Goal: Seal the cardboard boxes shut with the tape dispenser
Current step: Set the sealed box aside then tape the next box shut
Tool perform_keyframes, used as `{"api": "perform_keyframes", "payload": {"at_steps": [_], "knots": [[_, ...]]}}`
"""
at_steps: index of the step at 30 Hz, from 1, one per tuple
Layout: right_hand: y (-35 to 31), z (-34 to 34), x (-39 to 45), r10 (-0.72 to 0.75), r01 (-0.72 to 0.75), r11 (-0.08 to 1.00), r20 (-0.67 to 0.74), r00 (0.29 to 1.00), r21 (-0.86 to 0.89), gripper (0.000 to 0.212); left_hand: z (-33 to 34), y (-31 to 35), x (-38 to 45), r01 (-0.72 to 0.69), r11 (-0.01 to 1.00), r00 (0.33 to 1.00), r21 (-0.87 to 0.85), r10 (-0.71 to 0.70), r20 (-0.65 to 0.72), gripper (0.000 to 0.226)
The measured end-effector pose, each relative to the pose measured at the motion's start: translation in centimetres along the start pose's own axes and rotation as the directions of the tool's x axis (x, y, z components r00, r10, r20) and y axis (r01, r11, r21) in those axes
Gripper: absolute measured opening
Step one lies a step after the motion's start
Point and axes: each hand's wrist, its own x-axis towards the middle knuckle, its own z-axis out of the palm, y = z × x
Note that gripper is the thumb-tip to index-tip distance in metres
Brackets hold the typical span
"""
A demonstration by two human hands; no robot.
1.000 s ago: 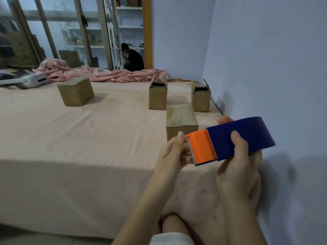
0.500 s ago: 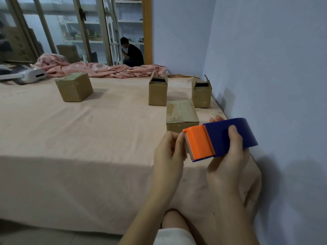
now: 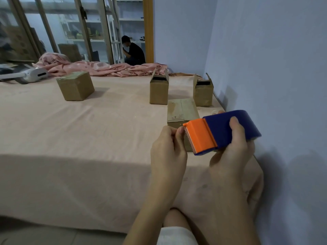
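Right hand (image 3: 231, 154) gripped the blue tape dispenser (image 3: 230, 130) around its body, orange cutter end (image 3: 200, 137) pointing left; left hand (image 3: 168, 149) pinched at the serrated edge — tape itself too hard to make out. Both were held above the near edge of the pink-covered bed (image 3: 88, 138); closed box (image 3: 182, 110) sat just behind the dispenser. Two open-flapped boxes stood further back — one mid-bed (image 3: 158, 91), one (image 3: 203, 92) by the wall; a taped box (image 3: 75, 87) sat well apart to the left. Crumpled pink blanket (image 3: 106, 68) along the far edge; seated person (image 3: 133, 52) beyond the doorway.
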Motion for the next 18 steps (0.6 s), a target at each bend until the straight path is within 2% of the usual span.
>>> {"api": "perform_keyframes", "payload": {"at_steps": [2,7,10,12,16,18], "knots": [[0.1,0.2,0.1,0.004,-0.005,0.997,0.01,1.0,0.08,0.045,-0.3,0.0,0.0,0.013,1.0,1.0,-0.003,-0.013,-0.026,0.024],[0.5,0.9,0.5,0.044,-0.044,0.994,0.006,0.999,0.098,0.048,-0.9,0.1,0.0,0.042,0.99,0.994,0.135,-0.028,-0.106,0.02],[-0.9,-0.1,1.9,-0.046,0.056,0.991,-0.086,0.995,0.118,0.043,-3.3,-0.6,0.6,0.045,0.973,0.984,0.227,-0.004,-0.179,0.023],[-2.4,-0.5,2.7,-0.163,0.165,0.985,-0.039,0.986,0.059,0.045,-4.8,-0.6,1.6,0.021,0.977,0.996,0.212,-0.002,-0.092,0.024],[-3.3,0.9,3.0,-0.358,0.377,0.91,0.133,0.924,-0.173,0.03,-5.4,-1.2,5.1,0.077,0.987,0.993,0.141,-0.088,0.074,0.025],[-3.2,1.5,3.2,-0.421,0.451,0.852,0.166,0.892,-0.264,0.036,-5.4,-2.0,6.7,0.13,0.985,0.975,0.117,-0.148,0.164,0.027]]}}
